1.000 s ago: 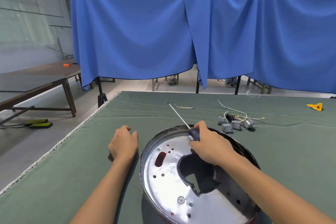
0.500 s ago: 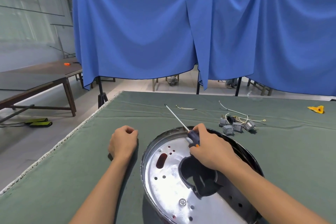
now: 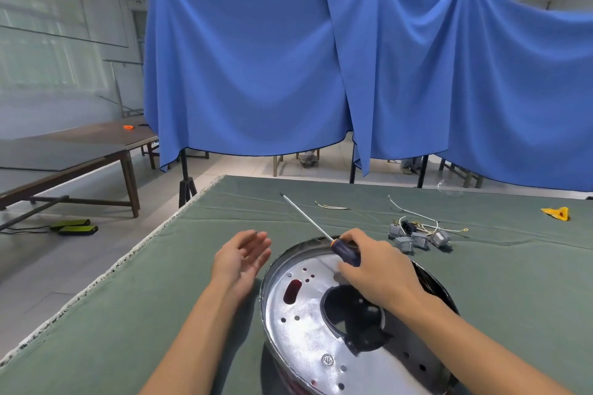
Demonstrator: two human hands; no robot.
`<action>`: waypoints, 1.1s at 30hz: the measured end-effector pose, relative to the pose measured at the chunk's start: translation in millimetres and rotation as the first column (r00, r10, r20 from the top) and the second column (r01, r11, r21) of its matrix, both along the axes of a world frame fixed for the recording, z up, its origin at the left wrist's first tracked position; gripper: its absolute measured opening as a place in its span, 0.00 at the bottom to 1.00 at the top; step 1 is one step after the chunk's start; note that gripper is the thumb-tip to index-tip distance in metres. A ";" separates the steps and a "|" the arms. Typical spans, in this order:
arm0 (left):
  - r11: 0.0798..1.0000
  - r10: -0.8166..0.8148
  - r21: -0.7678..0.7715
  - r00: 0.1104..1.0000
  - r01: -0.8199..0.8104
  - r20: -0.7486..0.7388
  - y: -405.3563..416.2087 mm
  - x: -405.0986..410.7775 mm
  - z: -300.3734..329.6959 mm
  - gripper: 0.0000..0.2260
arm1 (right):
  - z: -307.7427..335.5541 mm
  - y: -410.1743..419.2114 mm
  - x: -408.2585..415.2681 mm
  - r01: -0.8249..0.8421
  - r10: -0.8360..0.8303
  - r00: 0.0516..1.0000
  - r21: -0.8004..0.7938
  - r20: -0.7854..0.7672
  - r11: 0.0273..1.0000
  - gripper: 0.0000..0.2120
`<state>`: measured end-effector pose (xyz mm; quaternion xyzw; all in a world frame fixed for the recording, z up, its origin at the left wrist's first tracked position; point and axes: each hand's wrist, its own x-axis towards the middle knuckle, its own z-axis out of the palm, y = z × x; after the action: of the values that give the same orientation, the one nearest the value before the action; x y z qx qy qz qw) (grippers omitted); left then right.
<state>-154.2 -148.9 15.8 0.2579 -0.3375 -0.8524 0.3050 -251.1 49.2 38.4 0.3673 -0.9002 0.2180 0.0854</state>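
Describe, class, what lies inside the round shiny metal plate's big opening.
Only dark shadowed parts show inside the round shiny metal plate's opening; the right hand, gripping a blue-handled screwdriver, hides its far edge.

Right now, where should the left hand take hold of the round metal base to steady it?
Probably its left rim, coming from the left. The metal base has an upright wall there, the open left hand hovers right beside it, and the right hand with the screwdriver occupies the far side.
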 end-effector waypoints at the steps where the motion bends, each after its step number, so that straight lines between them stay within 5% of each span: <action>1: 0.997 -0.021 0.069 0.999 0.023 -0.037 -3.5 0.9 -0.8 0.05 | 1.3 0.7 0.8 -0.026 0.026 0.999 -0.007 -0.038 1.000 0.15; 11: 0.944 0.015 0.324 0.976 0.058 -0.218 -34.0 15.4 -13.7 0.04 | -0.7 -1.2 3.5 -0.177 0.199 0.963 0.133 -0.180 0.975 0.21; 33: 0.972 -0.029 0.223 0.979 0.075 -0.200 -35.5 16.0 -14.9 0.05 | 2.7 -0.1 11.9 -0.167 0.215 0.938 0.189 -0.272 0.968 0.21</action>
<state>-138.2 -184.3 0.9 0.1976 -0.2119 -0.9145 0.2822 -239.2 49.1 41.1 0.4868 -0.8526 0.0945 0.1649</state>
